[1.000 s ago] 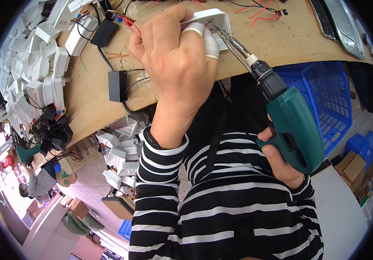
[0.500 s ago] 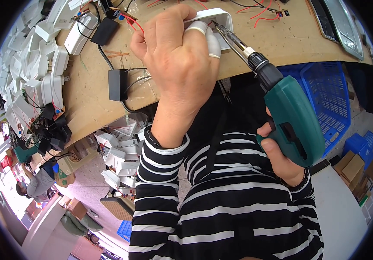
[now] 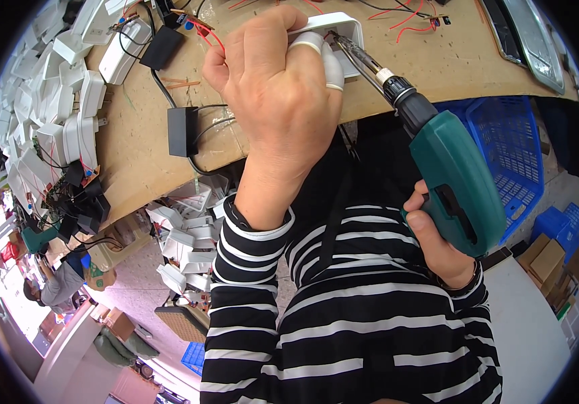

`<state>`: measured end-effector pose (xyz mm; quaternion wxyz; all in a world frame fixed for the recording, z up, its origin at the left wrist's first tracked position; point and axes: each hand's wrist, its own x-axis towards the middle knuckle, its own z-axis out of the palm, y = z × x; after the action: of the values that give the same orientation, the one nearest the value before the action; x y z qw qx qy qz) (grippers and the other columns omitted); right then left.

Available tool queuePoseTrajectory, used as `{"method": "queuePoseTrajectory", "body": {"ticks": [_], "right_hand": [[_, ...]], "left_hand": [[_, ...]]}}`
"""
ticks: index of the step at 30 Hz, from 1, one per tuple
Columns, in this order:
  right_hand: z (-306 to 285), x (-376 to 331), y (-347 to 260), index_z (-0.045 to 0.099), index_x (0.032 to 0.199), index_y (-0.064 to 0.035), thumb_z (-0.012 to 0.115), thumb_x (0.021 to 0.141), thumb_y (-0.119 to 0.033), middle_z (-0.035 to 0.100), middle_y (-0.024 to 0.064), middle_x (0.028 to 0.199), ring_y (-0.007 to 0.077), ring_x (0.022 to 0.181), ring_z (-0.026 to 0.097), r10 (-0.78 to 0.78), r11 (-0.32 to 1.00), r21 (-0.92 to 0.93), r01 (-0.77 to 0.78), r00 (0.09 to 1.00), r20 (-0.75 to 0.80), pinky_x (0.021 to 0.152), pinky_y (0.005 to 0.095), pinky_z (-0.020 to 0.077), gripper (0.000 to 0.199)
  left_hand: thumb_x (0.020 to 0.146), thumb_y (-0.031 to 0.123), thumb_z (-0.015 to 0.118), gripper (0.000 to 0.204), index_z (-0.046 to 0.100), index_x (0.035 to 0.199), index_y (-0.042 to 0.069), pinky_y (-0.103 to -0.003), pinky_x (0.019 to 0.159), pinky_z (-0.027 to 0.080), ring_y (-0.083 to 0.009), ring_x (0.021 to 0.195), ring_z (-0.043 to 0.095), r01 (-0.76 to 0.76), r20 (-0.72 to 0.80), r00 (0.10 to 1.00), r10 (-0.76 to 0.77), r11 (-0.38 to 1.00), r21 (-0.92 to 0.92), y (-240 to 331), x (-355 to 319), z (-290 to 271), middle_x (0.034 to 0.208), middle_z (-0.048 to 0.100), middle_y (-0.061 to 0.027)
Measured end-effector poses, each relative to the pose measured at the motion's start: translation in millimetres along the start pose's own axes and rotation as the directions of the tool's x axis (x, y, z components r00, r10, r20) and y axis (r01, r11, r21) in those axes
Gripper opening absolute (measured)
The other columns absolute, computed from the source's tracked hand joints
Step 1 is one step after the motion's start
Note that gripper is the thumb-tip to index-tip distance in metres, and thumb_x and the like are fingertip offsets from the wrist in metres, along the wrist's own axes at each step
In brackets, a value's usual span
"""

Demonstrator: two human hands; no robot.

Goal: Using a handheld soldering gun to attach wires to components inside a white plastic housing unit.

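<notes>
My right hand (image 3: 437,246) is wrapped round the grip of a green soldering gun (image 3: 461,178) with a black collar and a thin feed tube beside its barrel. The gun's tip reaches into an open white plastic housing (image 3: 346,25) near the table's front edge. Bent over that housing, my left hand (image 3: 279,87) is closed on it, with white finger cots (image 3: 332,67) on two fingers. My fingers hide most of the housing's inside, and a bit of red wire shows by the tip. A black adapter block (image 3: 182,132) with a cable lies left of my left wrist.
White plastic housings (image 3: 54,87) are heaped at the left of the table (image 3: 437,67). Another black block (image 3: 162,48) and red wires (image 3: 407,27) lie at the back. A blue crate (image 3: 508,155) stands right, below a clear-lidded tray (image 3: 531,40). A person (image 3: 60,289) sits far left.
The soldering gun and my right hand have shifted very slightly, the tip staying inside the housing. My left hand has hardly moved.
</notes>
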<state>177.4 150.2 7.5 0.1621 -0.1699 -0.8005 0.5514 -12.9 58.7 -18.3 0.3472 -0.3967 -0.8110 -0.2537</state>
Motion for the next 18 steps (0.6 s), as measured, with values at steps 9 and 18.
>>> {"method": "queuePoseTrajectory", "body": {"ticks": [9, 18], "right_hand": [[-1.4, -2.5, 0.2, 0.059, 0.083, 0.001, 0.07, 0.065, -0.003, 0.057, 0.0089, 0.073, 0.0176, 0.059, 0.057, -0.008, 0.999, -0.032, 0.008, 1.0, 0.008, 0.052, 0.0257, 0.0446, 0.021], [-2.0, -3.8, 2.6, 0.059, 0.09, 0.0029, 0.07, 0.067, -0.003, 0.058, 0.0101, 0.075, 0.0171, 0.062, 0.059, -0.045, 0.999, -0.022, 0.046, 0.999, 0.024, 0.053, 0.025, 0.0463, 0.026]], "left_hand": [[0.057, 0.009, 0.066, 0.012, 0.064, 0.068, 0.003, -0.032, 0.077, 0.029, -0.0184, 0.08, 0.051, -0.006, -0.004, 1.0, 0.006, 1.0, 0.002, 0.0, -0.2, 0.7, 0.088, 0.058, -0.0025], [0.057, 0.009, 0.066, 0.012, 0.064, 0.067, 0.003, -0.032, 0.077, 0.029, -0.0192, 0.082, 0.051, -0.01, -0.013, 1.0, 0.01, 1.0, 0.007, 0.4, 0.0, -0.1, 0.089, 0.058, -0.003]]}}
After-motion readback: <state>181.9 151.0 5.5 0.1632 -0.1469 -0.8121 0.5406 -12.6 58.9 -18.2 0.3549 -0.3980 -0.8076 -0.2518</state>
